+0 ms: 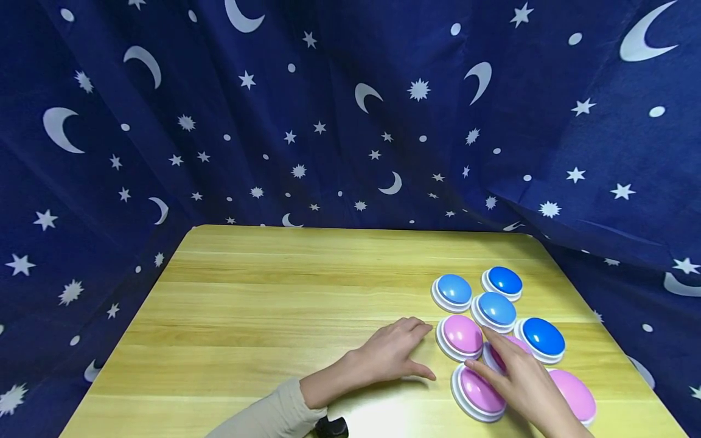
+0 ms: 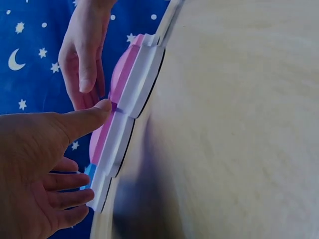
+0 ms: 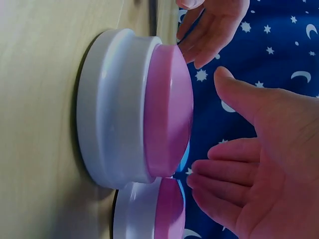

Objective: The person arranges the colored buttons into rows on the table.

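Observation:
Several round push buttons with domed tops on white bases stand clustered at the table's right. Nearest my left hand (image 1: 390,353) is a pink button (image 1: 462,333); the fingers and thumb are spread just left of it, holding nothing. My right hand (image 1: 523,383) hovers over the cluster with fingers extended, partly covering another pink button (image 1: 515,345). Its thumb overlaps a darker pink button (image 1: 483,389) in the head view. In the right wrist view, a gap shows between that hand (image 3: 264,159) and the large pink button (image 3: 169,109).
Behind the pink ones sit two light blue buttons (image 1: 454,289) and two darker blue buttons (image 1: 505,280). A larger pink button (image 1: 572,394) is at the right. The wooden table (image 1: 263,304) meets a dark blue curtain (image 1: 328,109) with moons and stars.

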{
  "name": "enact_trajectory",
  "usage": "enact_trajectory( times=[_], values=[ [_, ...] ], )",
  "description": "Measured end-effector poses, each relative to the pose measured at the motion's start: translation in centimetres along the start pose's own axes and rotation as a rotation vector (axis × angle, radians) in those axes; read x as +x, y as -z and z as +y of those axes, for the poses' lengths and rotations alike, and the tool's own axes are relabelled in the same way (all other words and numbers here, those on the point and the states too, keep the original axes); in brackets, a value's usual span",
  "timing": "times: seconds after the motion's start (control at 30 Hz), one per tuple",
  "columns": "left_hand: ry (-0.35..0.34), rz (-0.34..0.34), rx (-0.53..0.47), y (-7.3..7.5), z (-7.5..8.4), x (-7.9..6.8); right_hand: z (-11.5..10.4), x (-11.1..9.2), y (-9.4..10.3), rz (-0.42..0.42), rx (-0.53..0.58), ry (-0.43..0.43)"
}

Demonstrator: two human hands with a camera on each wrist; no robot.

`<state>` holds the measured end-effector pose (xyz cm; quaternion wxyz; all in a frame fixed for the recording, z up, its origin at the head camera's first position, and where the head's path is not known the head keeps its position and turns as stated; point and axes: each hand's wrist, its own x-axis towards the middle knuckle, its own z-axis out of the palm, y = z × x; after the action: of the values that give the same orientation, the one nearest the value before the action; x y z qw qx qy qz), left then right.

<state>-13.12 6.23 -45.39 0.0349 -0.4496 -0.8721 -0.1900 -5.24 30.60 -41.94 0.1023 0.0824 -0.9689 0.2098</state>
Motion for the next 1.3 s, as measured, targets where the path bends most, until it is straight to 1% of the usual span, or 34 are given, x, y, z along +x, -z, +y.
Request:
enact_trajectory(
  times=[0.33, 0.5, 0.63, 0.73, 0.87, 1.0, 1.1, 1.17, 1.3],
  values=[
    [0.012, -0.020, -0.034, -1.1, 0.6, 0.6, 0.3, -0.5, -0.1, -0.079, 0.022, -0.026],
    [0.001, -0.018, -0.019, -1.7, 0.8, 0.9, 0.5, -0.6, -0.2, -0.091, 0.020, -0.012],
    [-0.005, -0.028, -0.017, -2.0, 0.9, 1.1, 0.5, -0.7, -0.2, -0.100, 0.006, 0.010],
    [-0.008, -0.042, -0.025, -2.2, 1.0, 1.2, 0.5, -0.8, -0.1, -0.129, 0.004, 0.020],
    [-0.019, -0.046, -0.019, -2.3, 1.3, 1.3, 0.4, -1.0, 0.2, -0.177, 0.012, 0.003],
    [-0.021, -0.032, 0.005, -2.4, 1.6, 1.4, 0.3, -1.3, 0.5, -0.195, 0.014, -0.022],
    [-0.033, -0.022, -0.001, -2.3, 1.8, 1.3, 0.3, -1.6, 0.8, -0.207, 0.009, -0.036],
    [-0.045, -0.022, -0.010, -2.2, 2.2, 1.3, 0.5, -1.9, 1.0, -0.230, 0.005, -0.052],
    [-0.088, -0.028, -0.009, -2.2, 2.9, 1.2, 1.0, -2.6, 1.2, -0.239, -0.018, -0.058]
  ],
)
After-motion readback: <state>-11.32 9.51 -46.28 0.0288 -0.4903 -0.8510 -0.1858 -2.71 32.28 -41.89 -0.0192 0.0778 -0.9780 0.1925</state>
